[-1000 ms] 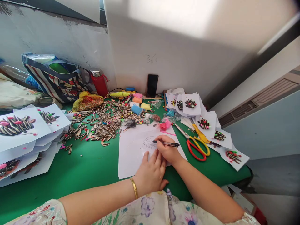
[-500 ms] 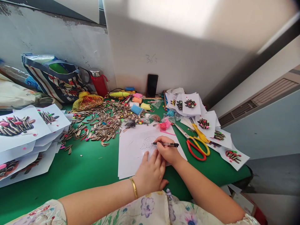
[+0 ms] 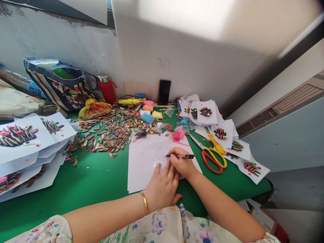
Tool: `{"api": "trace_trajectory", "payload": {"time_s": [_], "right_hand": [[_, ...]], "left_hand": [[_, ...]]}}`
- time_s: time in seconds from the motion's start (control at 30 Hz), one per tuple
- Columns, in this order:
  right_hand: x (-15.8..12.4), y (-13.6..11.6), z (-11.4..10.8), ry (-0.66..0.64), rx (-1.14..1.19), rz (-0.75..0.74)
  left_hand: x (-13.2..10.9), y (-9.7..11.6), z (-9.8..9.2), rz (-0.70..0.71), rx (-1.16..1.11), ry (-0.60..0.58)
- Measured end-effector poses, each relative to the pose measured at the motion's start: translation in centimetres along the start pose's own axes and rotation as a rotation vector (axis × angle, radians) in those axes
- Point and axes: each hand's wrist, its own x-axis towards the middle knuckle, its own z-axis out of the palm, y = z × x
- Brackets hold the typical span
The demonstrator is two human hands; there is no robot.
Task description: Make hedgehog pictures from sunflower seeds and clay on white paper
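Head view: your left hand (image 3: 162, 189) spreads on the white paper (image 3: 140, 172), your right hand (image 3: 181, 163) pinches a pen (image 3: 181, 156) at the hedgehog sketch (image 3: 160, 154); a slipping sheet could skew the line.

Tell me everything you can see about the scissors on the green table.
The scissors lie flat on the green tabletop, just beyond the right hand holding a black pen. They have metal blades, apparently closed, and two plastic loop handles, one red, one yellow. The blades point up and left towards a sheet of paper. No hand touches them.
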Motion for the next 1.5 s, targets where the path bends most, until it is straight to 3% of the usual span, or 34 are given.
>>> {"api": "trace_trajectory", "payload": {"time_s": [0.53, 0.7, 1.07, 1.5], "right_hand": [[-0.1, 0.3, -0.1, -0.008, 0.021, 0.003], [0.2, 0.6, 0.0, 0.068, 0.036, -0.008], [0.9, 0.6, 0.5, 0.006, -0.060, -0.062], [0.8, 0.6, 0.4, 0.005, -0.016, -0.043]], "left_hand": [[-0.1, 0.0, 0.3, -0.003, 0.001, 0.016], [-0.1, -0.1, 0.1, 0.006, -0.017, -0.004], [-0.2, 0.1, 0.4, -0.014, -0.019, 0.032], [-0.4, 0.0, 0.5, -0.006, -0.009, 0.027]]}}
